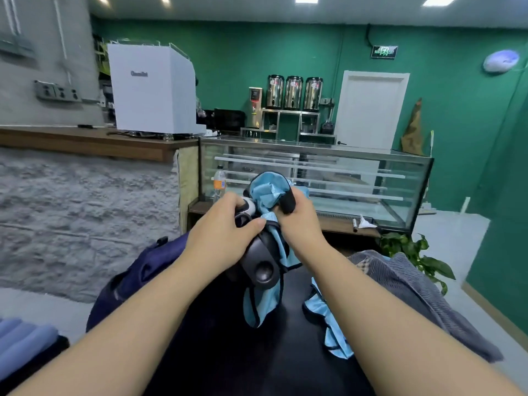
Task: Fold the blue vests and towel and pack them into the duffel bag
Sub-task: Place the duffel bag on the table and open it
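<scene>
Both hands are raised above a black table point(223, 352). My left hand point(221, 232) grips a dark rounded device point(261, 264) with a white end. My right hand point(298, 221) holds a light blue vest point(267, 190) with black trim, bunched against that device; part of it hangs down to the table. A second light blue vest point(333, 327) lies crumpled on the table under my right forearm. A grey towel point(408, 292) is draped at the table's right side. The navy duffel bag point(143, 270) sits at the left, under my left forearm.
A glass display case point(357, 178) stands just beyond the table, with an orange drink bottle point(219, 182) by its left end. A stone-faced counter point(85, 212) is at the left, a green plant point(414, 252) at the right. Folded blue cloth point(23, 341) lies at bottom left.
</scene>
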A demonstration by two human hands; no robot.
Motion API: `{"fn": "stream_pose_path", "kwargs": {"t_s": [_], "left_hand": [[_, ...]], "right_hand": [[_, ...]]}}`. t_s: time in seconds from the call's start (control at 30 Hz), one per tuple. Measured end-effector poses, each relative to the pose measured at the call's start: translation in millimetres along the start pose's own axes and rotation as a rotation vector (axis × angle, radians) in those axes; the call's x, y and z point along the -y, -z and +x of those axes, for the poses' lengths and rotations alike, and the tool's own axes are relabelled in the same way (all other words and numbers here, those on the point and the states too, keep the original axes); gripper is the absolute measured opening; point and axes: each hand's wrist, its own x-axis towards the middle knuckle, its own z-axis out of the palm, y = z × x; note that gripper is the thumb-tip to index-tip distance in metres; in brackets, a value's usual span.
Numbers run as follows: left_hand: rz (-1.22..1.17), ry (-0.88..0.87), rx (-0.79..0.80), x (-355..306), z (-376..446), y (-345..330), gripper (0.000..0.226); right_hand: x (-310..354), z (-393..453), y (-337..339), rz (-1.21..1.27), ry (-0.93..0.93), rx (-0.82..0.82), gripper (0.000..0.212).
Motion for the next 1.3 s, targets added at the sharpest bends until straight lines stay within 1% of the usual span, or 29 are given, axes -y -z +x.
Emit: {"fn": "stream_pose_path", "kwargs": {"t_s": [0.1, 0.17, 0.23, 0.3, 0.4, 0.47, 0.53, 0.57, 0.6, 0.67, 0.7, 0.73, 0.77, 0.8, 0.83, 0.9, 0.97, 1.0, 1.07, 1.1, 1.17, 1.2, 1.3], "left_hand": [[-0.136, 0.161, 0.044, 29.6, -0.2, -27.2, 0.030], [-0.193, 0.287, 0.045, 50.7, -7.0, -47.1, 0.030], [-0.232, 0.379, 0.072, 66.7, -16.9, -65.5, 0.028], [-0.259, 0.428, 0.102, 75.1, -22.9, -80.9, 0.027], [-0.302, 0.456, 0.148, 75.5, -21.7, -96.1, 0.023], [-0.344, 0.489, 0.187, 75.3, -19.5, -102.0, 0.022], [-0.394, 0.543, 0.207, 80.2, -19.6, -106.7, 0.021], [-0.400, 0.565, 0.213, 83.8, -20.6, -108.8, 0.021], [-0.391, 0.585, 0.218, 87.0, -22.3, -110.0, 0.021], [-0.377, 0.624, 0.234, 93.8, -25.9, -112.7, 0.021], [-0.380, 0.641, 0.240, 96.8, -27.4, -114.0, 0.022], [-0.385, 0.660, 0.244, 99.1, -28.6, -114.7, 0.022], [-0.395, 0.685, 0.246, 101.8, -29.1, -115.7, 0.022], [-0.403, 0.710, 0.247, 104.6, -29.2, -116.5, 0.022], [-0.411, 0.732, 0.249, 107.8, -28.7, -117.9, 0.022], [-0.440, 0.772, 0.253, 114.4, -27.3, -120.6, 0.024], [-0.488, 0.808, 0.258, 119.5, -26.6, -124.4, 0.027], [-0.517, 0.822, 0.252, 120.5, -26.5, -126.4, 0.029], [-0.601, 0.843, 0.224, 122.9, -26.0, -131.2, 0.029], [-0.639, 0.850, 0.212, 124.0, -25.8, -133.7, 0.026], [-0.697, 0.849, 0.193, 124.9, -25.5, -137.0, 0.015], [-0.724, 0.837, 0.188, 123.5, -25.7, -137.2, 0.012], [-0.735, 0.738, 0.195, 123.8, -24.2, -137.1, 0.015]], "right_hand": [[-32.2, -3.8, 2.5, -0.056, -0.053, -0.003, 0.019], [-57.3, -5.2, 12.8, -0.082, -0.109, -0.019, 0.015], [-82.6, -3.2, 30.3, -0.093, -0.185, -0.053, 0.016], [-106.4, 0.9, 52.9, -0.124, -0.242, -0.105, 0.018], [-135.3, 5.6, 86.6, -0.204, -0.272, -0.215, 0.017], [-149.5, 3.1, 106.0, -0.300, -0.253, -0.289, 0.017], [-163.0, -5.5, 122.1, -0.457, -0.196, -0.289, 0.027], [-172.4, -11.1, 128.6, -0.574, -0.177, -0.230, 0.032], [-184.0, -17.0, 133.0, -0.713, -0.170, -0.123, 0.034], [-211.6, -28.9, 136.3, -0.972, -0.219, 0.198, 0.028], [-221.6, -35.5, 135.4, -1.063, -0.298, 0.381, 0.028], [-229.5, -41.7, 132.2, -1.138, -0.403, 0.561, 0.034], [-232.7, -47.0, 126.1, -1.196, -0.506, 0.709, 0.046], [-233.0, -49.7, 117.5, -1.225, -0.581, 0.810, 0.062], [-229.0, -50.4, 106.7, -1.218, -0.603, 0.863, 0.075], [-213.0, -47.7, 83.0, -1.083, -0.515, 0.846, 0.095], [-186.2, -45.0, 60.4, -0.821, -0.371, 0.825, 0.105], [-171.2, -44.9, 49.6, -0.665, -0.314, 0.829, 0.106], [-149.3, -46.7, 28.4, -0.433, -0.256, 0.822, 0.103], [-146.1, -47.7, 18.5, -0.379, -0.236, 0.800, 0.102], [-147.8, -48.5, 2.1, -0.390, -0.178, 0.723, 0.097], [-151.8, -48.0, -2.8, -0.410, -0.152, 0.671, 0.091], [-163.5, -44.8, -7.7, -0.379, -0.155, 0.503, 0.061]]}}
